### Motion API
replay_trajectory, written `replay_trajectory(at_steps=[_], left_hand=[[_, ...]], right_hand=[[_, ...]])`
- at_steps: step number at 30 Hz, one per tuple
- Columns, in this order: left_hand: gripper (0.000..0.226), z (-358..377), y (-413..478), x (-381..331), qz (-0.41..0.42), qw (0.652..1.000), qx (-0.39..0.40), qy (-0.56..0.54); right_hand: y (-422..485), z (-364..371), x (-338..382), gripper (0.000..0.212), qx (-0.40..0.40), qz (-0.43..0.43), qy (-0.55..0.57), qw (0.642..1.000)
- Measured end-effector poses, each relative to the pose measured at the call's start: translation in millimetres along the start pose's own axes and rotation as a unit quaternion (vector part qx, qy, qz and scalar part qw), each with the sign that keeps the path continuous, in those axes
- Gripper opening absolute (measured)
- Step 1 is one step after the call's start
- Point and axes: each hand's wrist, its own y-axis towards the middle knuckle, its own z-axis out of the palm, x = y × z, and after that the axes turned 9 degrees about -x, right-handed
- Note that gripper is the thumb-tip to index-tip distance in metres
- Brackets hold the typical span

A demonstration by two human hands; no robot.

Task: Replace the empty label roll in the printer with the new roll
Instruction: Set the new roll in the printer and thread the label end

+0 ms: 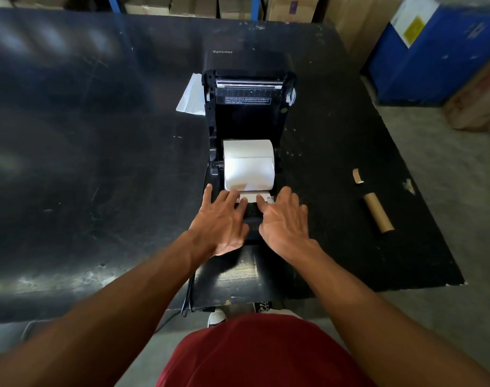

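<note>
black table point(98, 135) — new roll point(249, 163) inside printer point(248, 118)

printer point(248, 118) black | label roll point(249, 164) white | cardboard core point(378, 212) brown

Scuffed black table point(98, 135), blue bin point(434, 65), cardboard boxes point(291, 8), white paper sheet point(192, 97)

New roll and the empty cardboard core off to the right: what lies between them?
In the head view, between the new roll and the cardboard core lie the printer's right wall and bare black table; a small cardboard scrap sits near the core.
</note>
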Motion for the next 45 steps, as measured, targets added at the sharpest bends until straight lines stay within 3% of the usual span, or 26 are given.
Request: replay_trajectory(at_steps=[4, 10, 19, 24, 28, 31, 36, 40, 43, 45], left_hand=[[0.061, 1, -4, -5, -0.004, 1.0, -0.02, -0.01], [0.074, 2, -9, -19, -0.02, 0.999, 0.035, -0.024], [0.077, -1, -24, -11, 0.005, 0.999, 0.033, -0.043], [0.052, 1, -23, -5, -0.004, 0.994, -0.006, -0.109], [0.042, 5, -19, -2, -0.008, 0.992, -0.034, -0.12], [0.041, 9, -20, -3, -0.02, 0.991, -0.048, -0.124], [0.037, 3, -13, 1, -0.036, 0.992, -0.057, -0.108], [0.036, -5, -3, 6, -0.068, 0.991, -0.044, -0.105], [0.043, -8, 6, 6, -0.098, 0.992, -0.03, -0.075], [0.037, -12, 11, 6, -0.09, 0.994, -0.028, -0.052]], right_hand=[[-4, 2, -1, 0.053, -0.005, -0.009, -0.002, 1.0], [-4, 4, 0, 0.053, -0.006, 0.011, 0.008, 1.0], [-10, 3, 5, 0.048, -0.006, 0.025, 0.005, 1.0], [-17, 6, 5, 0.048, -0.004, 0.011, 0.002, 1.0], [-10, -3, -5, 0.037, -0.024, -0.046, -0.01, 0.999], [2, -13, -18, 0.041, -0.006, -0.078, -0.005, 0.997], [25, -30, -32, 0.009, 0.05, -0.143, -0.003, 0.988], [35, -34, -32, 0.008, 0.067, -0.194, -0.017, 0.979], [37, -32, -27, 0.019, 0.071, -0.226, -0.029, 0.971], [38, -32, -26, 0.022, 0.071, -0.236, -0.034, 0.969]])
